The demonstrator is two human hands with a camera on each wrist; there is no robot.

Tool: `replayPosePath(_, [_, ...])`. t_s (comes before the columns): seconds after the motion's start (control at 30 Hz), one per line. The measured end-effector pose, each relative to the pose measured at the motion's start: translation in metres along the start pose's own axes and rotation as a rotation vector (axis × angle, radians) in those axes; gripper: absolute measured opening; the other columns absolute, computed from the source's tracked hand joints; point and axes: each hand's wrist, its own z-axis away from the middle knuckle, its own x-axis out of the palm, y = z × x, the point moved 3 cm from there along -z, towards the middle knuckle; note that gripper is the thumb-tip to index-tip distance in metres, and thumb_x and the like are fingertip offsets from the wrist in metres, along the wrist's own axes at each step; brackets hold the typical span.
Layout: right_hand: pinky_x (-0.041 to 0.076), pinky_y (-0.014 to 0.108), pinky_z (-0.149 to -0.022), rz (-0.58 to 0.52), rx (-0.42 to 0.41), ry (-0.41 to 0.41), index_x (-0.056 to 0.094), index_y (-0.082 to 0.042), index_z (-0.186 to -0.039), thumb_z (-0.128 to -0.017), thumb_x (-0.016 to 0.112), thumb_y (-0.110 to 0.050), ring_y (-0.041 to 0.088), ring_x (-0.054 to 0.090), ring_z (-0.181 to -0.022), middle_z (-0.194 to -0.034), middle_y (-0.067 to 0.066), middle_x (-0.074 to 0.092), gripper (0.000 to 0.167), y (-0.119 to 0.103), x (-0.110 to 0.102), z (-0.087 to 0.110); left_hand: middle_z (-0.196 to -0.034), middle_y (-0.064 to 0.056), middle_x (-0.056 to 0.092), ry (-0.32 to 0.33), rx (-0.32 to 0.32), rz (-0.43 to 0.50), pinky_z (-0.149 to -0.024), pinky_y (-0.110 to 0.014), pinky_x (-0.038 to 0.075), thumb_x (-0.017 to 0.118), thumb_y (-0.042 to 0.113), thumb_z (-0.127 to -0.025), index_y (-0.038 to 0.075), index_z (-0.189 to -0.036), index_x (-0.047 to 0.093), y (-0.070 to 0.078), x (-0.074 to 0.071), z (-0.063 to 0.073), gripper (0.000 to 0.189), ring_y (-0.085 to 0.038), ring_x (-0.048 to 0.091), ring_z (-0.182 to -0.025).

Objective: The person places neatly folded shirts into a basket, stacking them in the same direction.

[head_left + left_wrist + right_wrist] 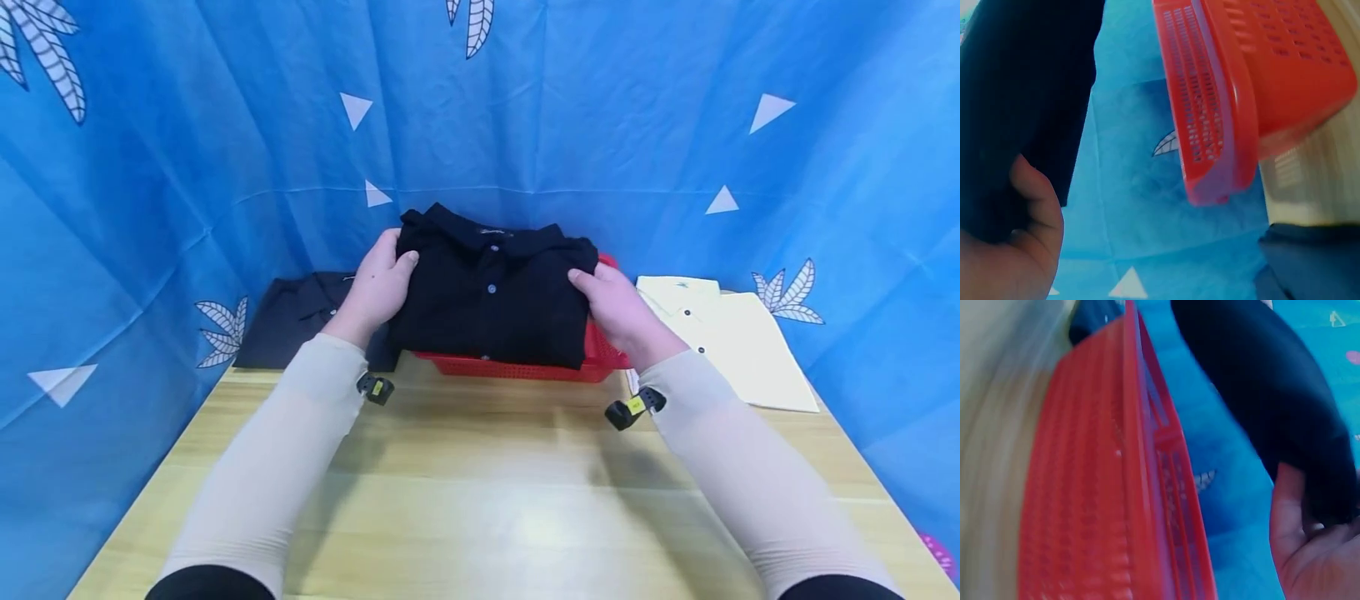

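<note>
A folded black polo shirt (491, 308), with its collar and buttons facing up, is held in the air between both hands. My left hand (378, 283) grips its left side, and the right hand (615, 312) grips its right side, each with the thumb on top. Below the shirt stands a red plastic basket (517, 367), mostly covered by it in the head view. Both wrist views show a gap between the raised shirt (1272, 381) and the perforated basket (1297, 94). Whatever lies at the bottom of the basket is hidden.
A folded dark grey shirt (281, 325) lies left of the basket. On the right lies a folded cream shirt (738, 350) with dark buttons. Blue patterned cloth (540, 125) hangs behind and beside the wooden table (480, 467).
</note>
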Motion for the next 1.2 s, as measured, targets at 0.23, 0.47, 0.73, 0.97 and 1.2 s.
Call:
replayPosePath(0.23, [0.049, 0.041, -0.103, 0.222, 0.044, 0.092, 0.048, -0.011, -0.145, -0.107, 0.052, -0.030, 0.025, 0.059, -0.121, -0.138, 0.009, 0.057, 0.044, -0.012, -0.019, -0.014, -0.155, -0.012, 0.039, -0.014, -0.069, 0.050, -0.118, -0.045, 0.029, 0.044, 0.026, -0.109, 0.005, -0.153, 0.032, -0.003, 0.016, -0.022, 0.050, -0.026, 0.037, -0.142])
replayPosePath(0.47, [0.048, 0.043, -0.101, 0.362, 0.021, 0.204, 0.048, -0.004, -0.136, -0.106, 0.053, -0.032, 0.028, 0.057, -0.116, -0.130, 0.014, 0.057, 0.041, -0.009, -0.036, -0.025, -0.163, -0.016, 0.028, -0.047, -0.076, -0.058, -0.120, -0.043, 0.025, 0.043, 0.025, -0.110, 0.001, -0.158, 0.023, -0.001, 0.030, -0.041, 0.057, -0.027, 0.027, -0.149])
replayPosePath(0.73, [0.050, 0.039, -0.090, 0.390, -0.003, 0.220, 0.048, -0.002, -0.127, -0.107, 0.051, -0.031, 0.027, 0.057, -0.105, -0.119, 0.015, 0.057, 0.035, 0.013, -0.043, -0.039, -0.165, -0.014, 0.024, -0.053, -0.192, -0.099, -0.120, -0.046, 0.025, 0.041, 0.027, -0.111, 0.003, -0.160, 0.017, -0.011, 0.054, -0.045, 0.060, -0.029, 0.024, -0.151])
replayPosePath(0.97, [0.042, 0.049, -0.104, 0.464, 0.008, 0.219, 0.044, 0.000, -0.132, -0.107, 0.048, -0.026, 0.032, 0.050, -0.118, -0.128, 0.019, 0.053, 0.036, 0.030, -0.040, -0.042, -0.166, -0.014, 0.022, -0.069, -0.230, -0.082, -0.121, -0.046, 0.023, 0.039, 0.025, -0.111, 0.003, -0.161, 0.014, -0.023, 0.068, -0.044, 0.060, -0.029, 0.021, -0.152])
replayPosePath(1.2, [0.035, 0.054, -0.111, 0.600, -0.012, 0.193, 0.042, 0.001, -0.141, -0.106, 0.049, -0.025, 0.037, 0.045, -0.132, -0.142, 0.023, 0.049, 0.044, 0.035, -0.034, -0.042, -0.166, -0.013, 0.023, -0.111, -0.253, -0.102, -0.121, -0.047, 0.023, 0.041, 0.027, -0.110, 0.005, -0.161, 0.016, -0.029, 0.078, -0.040, 0.061, -0.031, 0.023, -0.151])
